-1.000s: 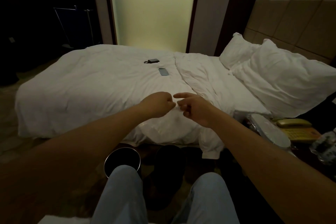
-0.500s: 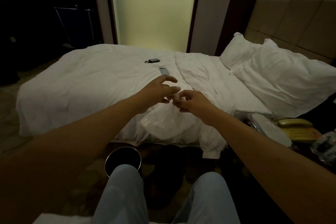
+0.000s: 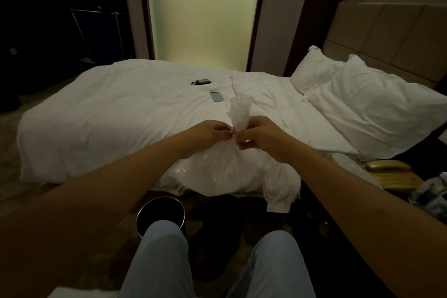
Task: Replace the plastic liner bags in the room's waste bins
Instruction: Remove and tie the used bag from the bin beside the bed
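Your left hand [image 3: 210, 132] and right hand [image 3: 257, 135] both pinch the gathered neck of a clear plastic liner bag [image 3: 238, 113], held up in front of you over the edge of the white bed [image 3: 116, 113]. Its body hangs below your hands, above the round metal waste bin [image 3: 160, 211] standing on the floor by your left knee.

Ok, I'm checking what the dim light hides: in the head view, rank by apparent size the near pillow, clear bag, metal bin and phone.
1. Near pillow.
2. Clear bag, pinched by both hands.
3. Metal bin, partly behind a knee, so its rank is unsure.
4. Phone.
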